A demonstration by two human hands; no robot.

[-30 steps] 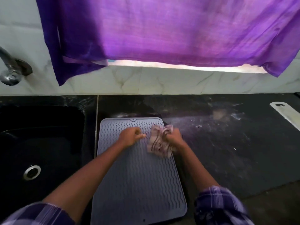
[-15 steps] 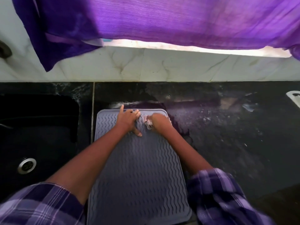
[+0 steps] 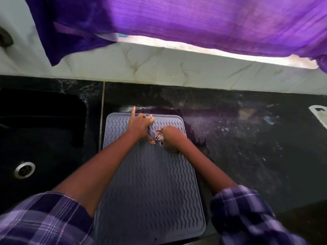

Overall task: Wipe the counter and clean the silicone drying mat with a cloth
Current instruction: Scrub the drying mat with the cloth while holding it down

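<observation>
A grey silicone drying mat [image 3: 150, 183] with wavy ribs lies on the black stone counter [image 3: 247, 147], right of the sink. My left hand [image 3: 139, 125] presses flat on the mat's far edge, fingers spread, one finger over the rim. My right hand [image 3: 172, 137] is closed on a bunched striped cloth [image 3: 158, 137], pressed onto the mat's far right part. Most of the cloth is hidden under that hand.
A black sink [image 3: 40, 138] with a metal drain [image 3: 24, 169] sits at the left. A purple curtain [image 3: 177, 18] hangs over the marble backsplash [image 3: 159, 66]. A white flat object [image 3: 318, 115] lies at the counter's far right. The counter beside the mat looks wet and speckled.
My left hand opened from a loose fist and flattened on the mat's far edge. The cloth, spread out a second ago, is now bunched under my right hand nearer the mat's far end.
</observation>
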